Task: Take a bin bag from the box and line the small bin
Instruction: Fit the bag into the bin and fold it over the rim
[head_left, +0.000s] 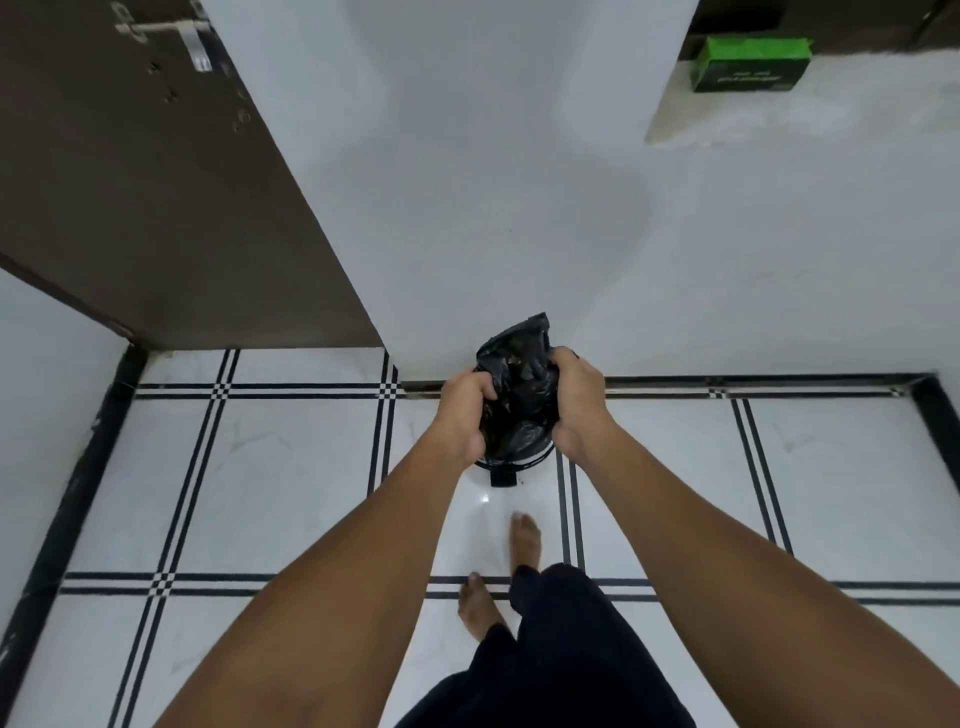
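A crumpled black bin bag (517, 395) is held between both hands just above the small bin (506, 470). Only the bin's dark rim and a black pedal at its front show below the bag; the rest is hidden by the bag and my hands. My left hand (462, 410) grips the bag's left side, and my right hand (576, 400) grips its right side. The bag's upper end sticks up against the white wall. The green box of bin bags (750, 65) stands on a ledge at the upper right, far from my hands.
The bin stands on a white tiled floor (291, 478) with black lines, close to a white wall (519, 208). A brown door (156, 182) with a metal latch is at the upper left. My bare feet (524, 540) are just behind the bin.
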